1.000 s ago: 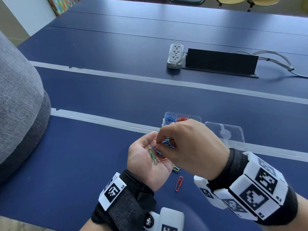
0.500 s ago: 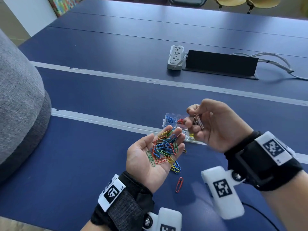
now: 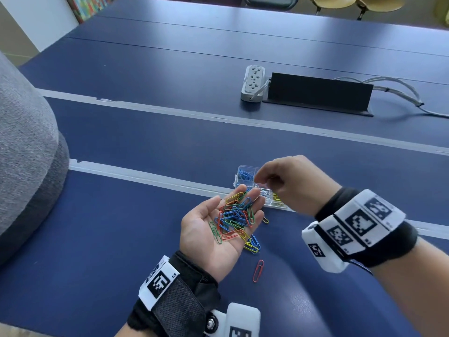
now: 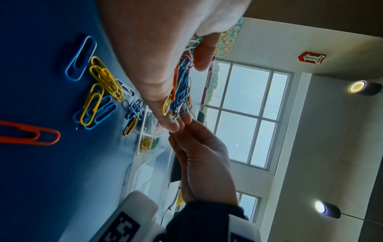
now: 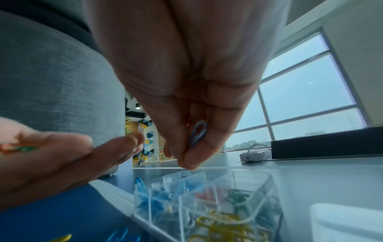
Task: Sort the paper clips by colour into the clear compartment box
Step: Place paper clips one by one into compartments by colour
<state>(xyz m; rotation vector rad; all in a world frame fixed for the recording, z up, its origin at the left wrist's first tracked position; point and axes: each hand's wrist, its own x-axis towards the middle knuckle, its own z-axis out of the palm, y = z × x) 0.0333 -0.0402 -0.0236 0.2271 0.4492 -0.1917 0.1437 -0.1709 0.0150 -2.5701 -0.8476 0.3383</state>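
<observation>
Now: right hand (image 3: pixel 289 183) fingers pinch blue clip (image 5: pixel 198 134), hiding box (image 3: pixel 245 177) | left hand (image 3: pixel 213 229) flat.

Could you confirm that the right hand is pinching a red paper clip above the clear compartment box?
Not quite: the paper clip pinched by the right hand above the clear compartment box is pale blue-grey, not red, as the right wrist view shows.
</observation>
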